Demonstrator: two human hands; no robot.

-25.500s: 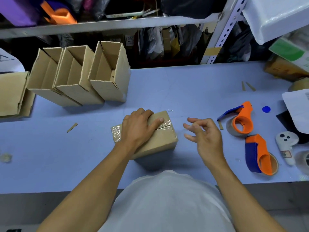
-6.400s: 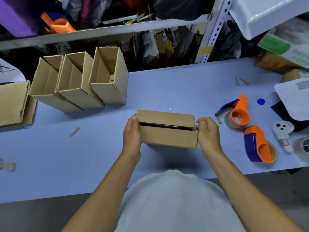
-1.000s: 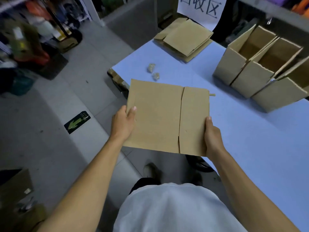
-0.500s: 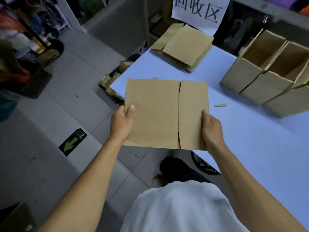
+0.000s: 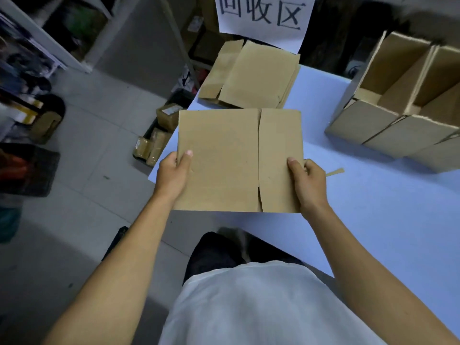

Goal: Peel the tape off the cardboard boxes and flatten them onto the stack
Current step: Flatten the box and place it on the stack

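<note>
2 hands hold 1 flattened box [image 5: 224, 160] up in front of me, over the near-left corner of the blue surface [image 5: 373, 207]. I see no tape on the side facing me. The box lies flat like a sheet, with a slit running from its far edge to its near edge, right of the middle.

The stack [image 5: 258, 78] of flat boxes sits straight ahead, past the far edge of the box I hold, at the far-left corner of the surface. From here the 2 look near, with only a thin strip of blue between them. I think the next move is a push forward and then a drop down on top. Both hands look about as far from the stack as each other, so I would move them together.

My left hand [image 5: 171, 178] pinches the left edge, thumb on top and fingers hidden under the cardboard. My right hand [image 5: 308, 180] pinches the right edge the same way. Neither grip is spread.

To the right stand 3 open boxes [image 5: 388, 113], side by side. A small cardboard scrap [image 5: 334, 172] lies on the surface just beside my right hand. A white sign [image 5: 263, 16] with big black letters hangs behind the stack.
</note>
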